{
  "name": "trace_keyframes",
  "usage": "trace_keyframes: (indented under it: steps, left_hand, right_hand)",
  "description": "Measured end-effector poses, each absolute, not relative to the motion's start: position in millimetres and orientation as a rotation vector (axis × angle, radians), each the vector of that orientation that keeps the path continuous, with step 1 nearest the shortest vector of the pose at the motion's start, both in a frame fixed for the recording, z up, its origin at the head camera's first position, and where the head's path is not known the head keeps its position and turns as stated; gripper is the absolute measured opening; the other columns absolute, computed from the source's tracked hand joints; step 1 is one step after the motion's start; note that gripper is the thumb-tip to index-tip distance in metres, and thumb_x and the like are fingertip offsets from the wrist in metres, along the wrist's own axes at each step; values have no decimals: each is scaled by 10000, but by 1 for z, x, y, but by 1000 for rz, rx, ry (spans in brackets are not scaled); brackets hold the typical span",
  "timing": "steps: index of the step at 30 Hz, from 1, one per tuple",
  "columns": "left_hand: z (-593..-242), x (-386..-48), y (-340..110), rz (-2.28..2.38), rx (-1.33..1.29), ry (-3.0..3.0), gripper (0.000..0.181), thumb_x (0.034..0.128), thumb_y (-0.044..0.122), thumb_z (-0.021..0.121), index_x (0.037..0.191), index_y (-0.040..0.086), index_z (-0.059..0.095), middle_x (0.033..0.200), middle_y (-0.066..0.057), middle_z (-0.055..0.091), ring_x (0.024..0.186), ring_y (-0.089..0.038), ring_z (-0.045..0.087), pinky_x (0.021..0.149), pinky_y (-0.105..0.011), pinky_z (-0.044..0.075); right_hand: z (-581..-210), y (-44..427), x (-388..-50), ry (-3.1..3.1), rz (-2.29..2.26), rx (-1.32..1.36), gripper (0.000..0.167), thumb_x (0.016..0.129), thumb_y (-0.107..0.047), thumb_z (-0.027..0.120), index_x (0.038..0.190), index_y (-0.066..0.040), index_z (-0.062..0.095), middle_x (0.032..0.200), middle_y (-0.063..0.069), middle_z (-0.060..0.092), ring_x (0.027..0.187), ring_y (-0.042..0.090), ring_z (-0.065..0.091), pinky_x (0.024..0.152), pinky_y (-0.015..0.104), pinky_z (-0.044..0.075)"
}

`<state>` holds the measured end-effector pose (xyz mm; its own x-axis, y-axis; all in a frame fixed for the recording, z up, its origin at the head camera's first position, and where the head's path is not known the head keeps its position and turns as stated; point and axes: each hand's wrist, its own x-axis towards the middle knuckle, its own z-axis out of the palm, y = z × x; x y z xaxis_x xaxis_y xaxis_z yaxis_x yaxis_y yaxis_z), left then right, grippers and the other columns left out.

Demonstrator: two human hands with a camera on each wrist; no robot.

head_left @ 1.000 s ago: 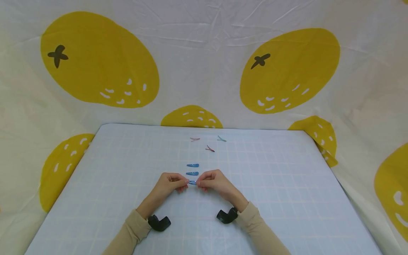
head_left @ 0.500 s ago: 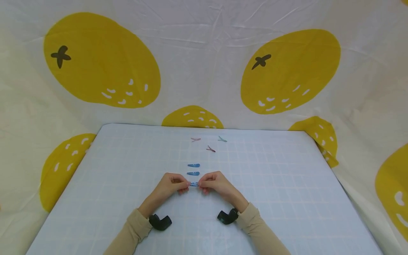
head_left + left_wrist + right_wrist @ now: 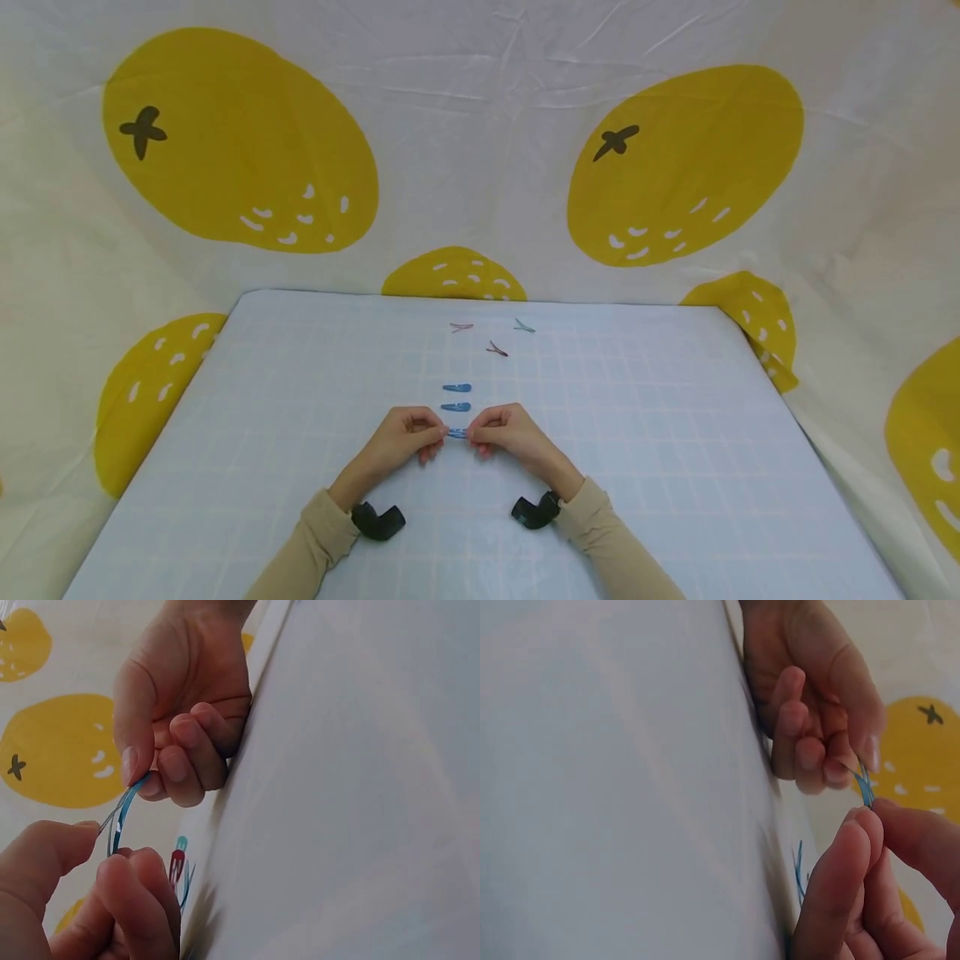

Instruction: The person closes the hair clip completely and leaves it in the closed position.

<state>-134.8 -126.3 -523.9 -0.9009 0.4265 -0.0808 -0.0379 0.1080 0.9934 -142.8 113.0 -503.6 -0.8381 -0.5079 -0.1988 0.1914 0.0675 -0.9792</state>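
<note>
Both hands hold a blue snap hair clip [image 3: 457,433] between them, low over the table in the head view. My left hand [image 3: 405,433] pinches its prong end between thumb and fingers. At its wider end, my right hand [image 3: 510,435] grips it with thumb and forefinger. In the left wrist view the snap hair clip [image 3: 124,814] has its blue side and thin metal prong spread apart. Just beyond the hands lie two more blue clips, an upper one [image 3: 456,387] and a lower one [image 3: 455,407], side by side.
Farther back on the white table [image 3: 637,433] lie a pink clip [image 3: 461,327], a green clip [image 3: 524,326] and a dark red clip [image 3: 497,349], their arms spread. A white curtain [image 3: 472,167] with yellow fruit prints hangs behind the table's far edge.
Both hands keep hold of the same blue clip, almost still. The whole head view has shifted slightly; the other clips lie where they were.
</note>
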Motion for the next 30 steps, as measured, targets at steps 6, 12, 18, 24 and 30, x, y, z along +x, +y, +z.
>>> trace_keyframes:
  steps: [6,12,18,24,30]
  left_hand:
    - [-520,-132,-126,1856,333,2051,210,905,220,741,912,16,692,665,-105,614,509,-180,550,506,-270,493]
    - [-517,-131,-126,1844,344,2060,210,880,229,770,919,41,685,648,-87,601,515,-182,546,523,-281,491]
    - [-518,-132,-125,1825,369,2089,193,898,232,751,901,51,683,630,-72,593,504,-167,541,519,-269,489]
    - [-520,-132,-126,1829,383,2094,198,907,205,740,880,21,670,609,-65,578,484,-149,527,499,-256,479]
    - [-519,-132,-125,1841,375,2090,183,915,158,726,879,-9,660,613,-93,573,475,-148,519,480,-255,477]
  right_hand:
    - [-504,111,-142,1889,-1795,-294,156,913,-47,681,939,106,701,756,69,691,602,124,592,610,235,523]
    - [-504,110,-141,1911,-1787,-280,145,917,-54,678,922,87,711,750,67,684,598,137,592,610,241,524]
    - [-506,109,-141,1930,-1788,-282,175,907,-79,697,908,96,705,705,65,663,573,138,585,589,234,510]
    - [-508,108,-141,1956,-1782,-279,142,898,-61,705,878,79,715,680,62,655,545,130,577,555,233,502]
    - [-505,108,-140,1967,-1773,-271,137,893,-73,717,865,62,718,678,56,658,542,126,580,554,235,508]
